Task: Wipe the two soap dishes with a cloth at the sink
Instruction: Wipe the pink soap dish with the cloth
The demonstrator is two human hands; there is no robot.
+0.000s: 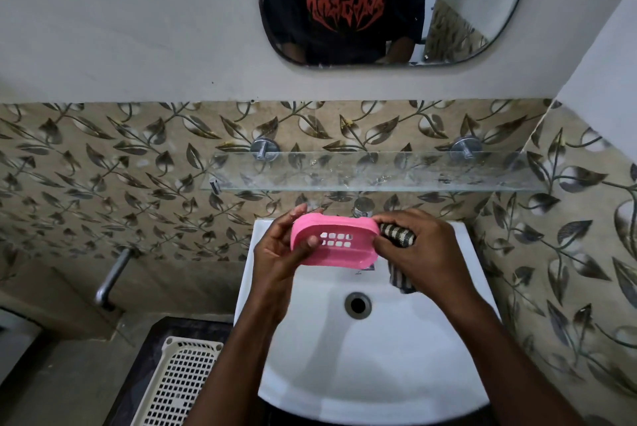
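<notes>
Pink plastic, thin-walled and slotted through its floor, the soap dish sits in the head view just above the centre of the frame. It is held in the air over the back of the white sink, in front of the tap. The left hand grips its left end, thumb on the inner floor beside the slots and fingers curled round the far rim. The right hand clenches a striped cloth bunched against the dish's right end, with a tail hanging toward the basin. The dish looks light and stiff, probably slick if wet or soapy, and not fragile, though a drop onto the ceramic could crack it. Taking it by the rim at one end, as here, seems soundest, leaving the floor and far end free for the soft, pliable cloth. Only one dish is in sight.
</notes>
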